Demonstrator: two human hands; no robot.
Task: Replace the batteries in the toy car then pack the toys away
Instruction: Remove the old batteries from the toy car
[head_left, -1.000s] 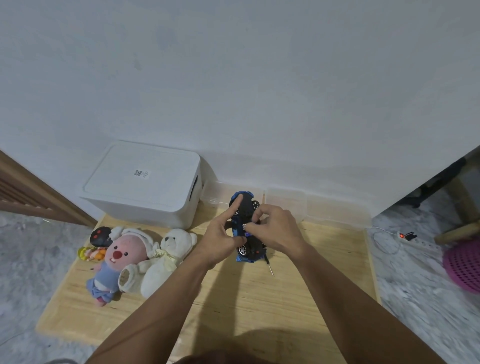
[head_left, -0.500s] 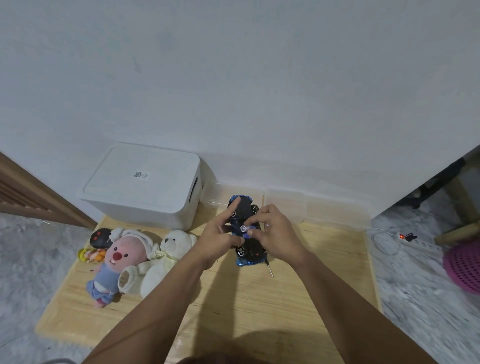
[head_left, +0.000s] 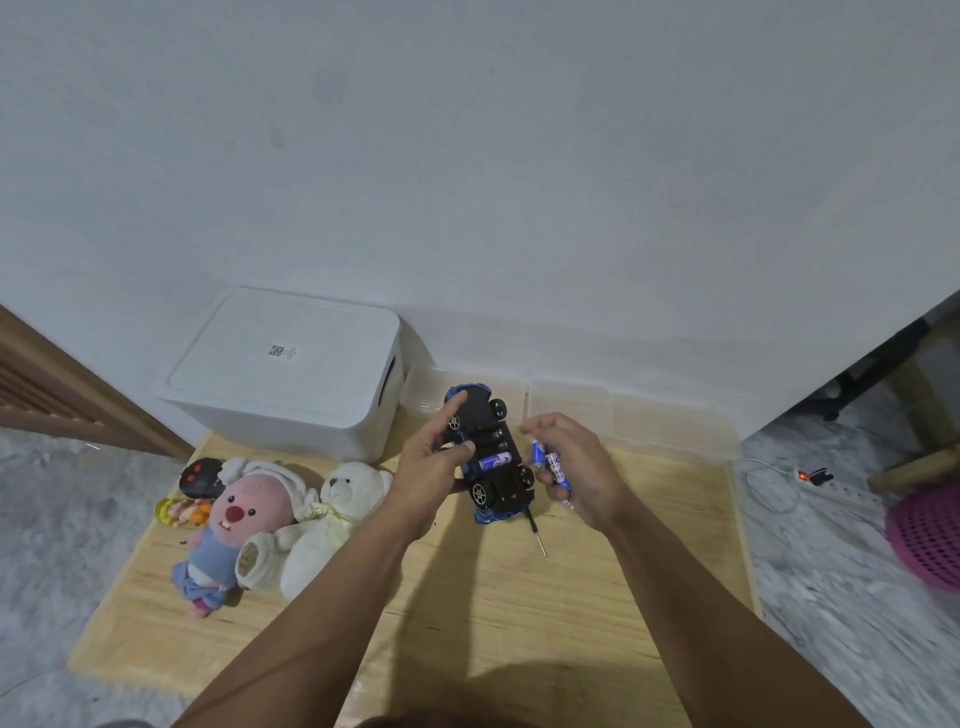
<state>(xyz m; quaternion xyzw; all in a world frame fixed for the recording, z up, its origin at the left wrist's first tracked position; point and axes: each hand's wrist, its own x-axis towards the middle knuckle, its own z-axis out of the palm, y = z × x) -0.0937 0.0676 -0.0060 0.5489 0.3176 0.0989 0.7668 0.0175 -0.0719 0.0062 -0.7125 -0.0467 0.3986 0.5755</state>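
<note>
Left hand (head_left: 431, 467) grips the upturned blue toy car (head_left: 488, 457) above the wooden board (head_left: 519, 623); right hand (head_left: 571, 467) has drawn away, pinching two batteries (head_left: 548, 460); one battery (head_left: 494, 461) remains seated in the compartment; removal or refitting is seemingly unfinished

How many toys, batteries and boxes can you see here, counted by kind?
Toy car: 1
Soft toys: 2, pink plush and white bear
Small toys beside the plush: 2, black one and yellow one
Batteries: 3, one in the car, two in the right hand
White storage box: 1
Screwdriver: 1
Total: 10
</note>
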